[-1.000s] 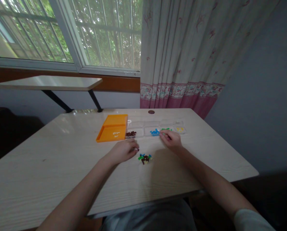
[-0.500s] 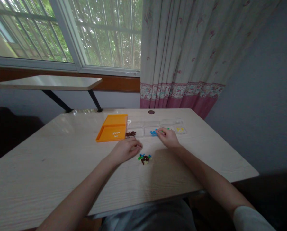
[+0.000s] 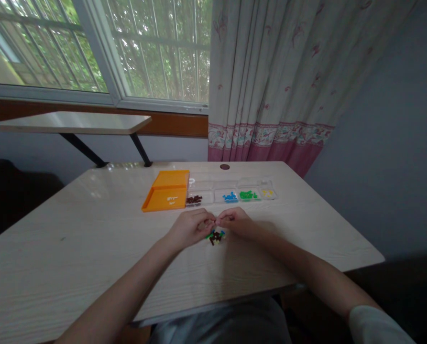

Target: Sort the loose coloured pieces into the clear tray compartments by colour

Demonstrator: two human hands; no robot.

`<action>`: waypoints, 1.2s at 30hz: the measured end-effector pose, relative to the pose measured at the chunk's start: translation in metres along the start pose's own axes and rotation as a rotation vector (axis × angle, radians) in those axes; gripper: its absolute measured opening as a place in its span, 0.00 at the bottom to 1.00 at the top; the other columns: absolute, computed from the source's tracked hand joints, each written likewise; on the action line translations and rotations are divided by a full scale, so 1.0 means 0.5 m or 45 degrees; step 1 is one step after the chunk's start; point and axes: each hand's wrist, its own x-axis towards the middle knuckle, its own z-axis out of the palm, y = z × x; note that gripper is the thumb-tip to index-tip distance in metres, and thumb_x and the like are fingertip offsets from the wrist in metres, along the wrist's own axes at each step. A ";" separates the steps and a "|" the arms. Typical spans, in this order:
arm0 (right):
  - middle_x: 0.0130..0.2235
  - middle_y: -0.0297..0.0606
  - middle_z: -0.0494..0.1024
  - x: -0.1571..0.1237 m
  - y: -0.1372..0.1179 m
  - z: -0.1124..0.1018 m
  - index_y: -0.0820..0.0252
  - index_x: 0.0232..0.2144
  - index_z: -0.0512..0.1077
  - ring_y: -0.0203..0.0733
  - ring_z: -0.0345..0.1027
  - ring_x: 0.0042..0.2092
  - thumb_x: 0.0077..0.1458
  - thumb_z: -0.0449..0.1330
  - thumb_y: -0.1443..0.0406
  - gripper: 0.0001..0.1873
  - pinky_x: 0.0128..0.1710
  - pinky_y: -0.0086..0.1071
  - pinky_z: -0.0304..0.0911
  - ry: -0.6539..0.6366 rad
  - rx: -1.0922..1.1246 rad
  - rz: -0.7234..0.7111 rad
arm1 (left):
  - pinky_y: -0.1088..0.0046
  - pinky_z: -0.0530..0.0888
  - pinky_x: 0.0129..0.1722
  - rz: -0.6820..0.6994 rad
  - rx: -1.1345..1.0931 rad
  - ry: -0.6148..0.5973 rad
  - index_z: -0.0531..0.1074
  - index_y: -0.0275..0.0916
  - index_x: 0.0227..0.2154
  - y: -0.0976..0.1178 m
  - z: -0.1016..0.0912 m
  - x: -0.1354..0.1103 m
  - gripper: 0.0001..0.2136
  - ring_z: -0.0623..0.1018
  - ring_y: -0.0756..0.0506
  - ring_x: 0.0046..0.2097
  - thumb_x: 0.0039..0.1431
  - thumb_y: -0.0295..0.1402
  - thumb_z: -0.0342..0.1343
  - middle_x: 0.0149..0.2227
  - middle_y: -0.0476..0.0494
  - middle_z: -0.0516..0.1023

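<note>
A small heap of mixed coloured pieces (image 3: pixel 215 236) lies on the light wooden table (image 3: pixel 91 248). My left hand (image 3: pixel 191 227) and my right hand (image 3: pixel 236 222) meet just above the heap, fingertips curled together and nearly touching each other. What the fingers pinch is too small to see. Behind them stands a clear compartment box (image 3: pixel 231 190) holding brown pieces (image 3: pixel 194 199), blue pieces (image 3: pixel 230 196), green pieces (image 3: pixel 248 195) and yellow pieces (image 3: pixel 268 193) in separate cells.
An orange lid (image 3: pixel 167 190) lies to the left of the clear box. A round cable hole (image 3: pixel 224 166) is at the table's far edge. A window, a curtain and a narrow side shelf (image 3: pixel 73 122) are behind the table.
My right hand has drawn back from the blue and green compartments to the heap, uncovering the green pieces. My left hand has stayed by the heap, shifting slightly toward the right hand.
</note>
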 end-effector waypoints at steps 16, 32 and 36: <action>0.22 0.32 0.71 0.002 -0.015 0.002 0.65 0.23 0.73 0.31 0.60 0.25 0.36 0.64 0.52 0.20 0.26 0.26 0.54 0.031 0.249 0.016 | 0.81 0.61 0.23 -0.202 -0.211 0.091 0.74 0.38 0.32 0.006 0.008 0.010 0.08 0.65 0.55 0.23 0.52 0.36 0.55 0.22 0.50 0.68; 0.21 0.30 0.71 -0.025 -0.018 -0.061 0.59 0.32 0.75 0.28 0.58 0.22 0.49 0.57 0.63 0.09 0.24 0.22 0.51 -0.169 -0.953 -0.351 | 0.80 0.65 0.23 -0.349 -0.102 0.571 0.74 0.37 0.32 -0.004 -0.032 0.011 0.09 0.67 0.54 0.23 0.52 0.36 0.54 0.28 0.47 0.75; 0.23 0.31 0.73 -0.024 -0.011 -0.063 0.57 0.34 0.75 0.30 0.62 0.23 0.49 0.57 0.64 0.09 0.25 0.22 0.53 -0.243 -0.996 -0.386 | 0.79 0.66 0.25 -0.359 -0.058 0.655 0.74 0.38 0.32 -0.009 -0.036 0.009 0.09 0.67 0.54 0.23 0.52 0.36 0.54 0.29 0.47 0.75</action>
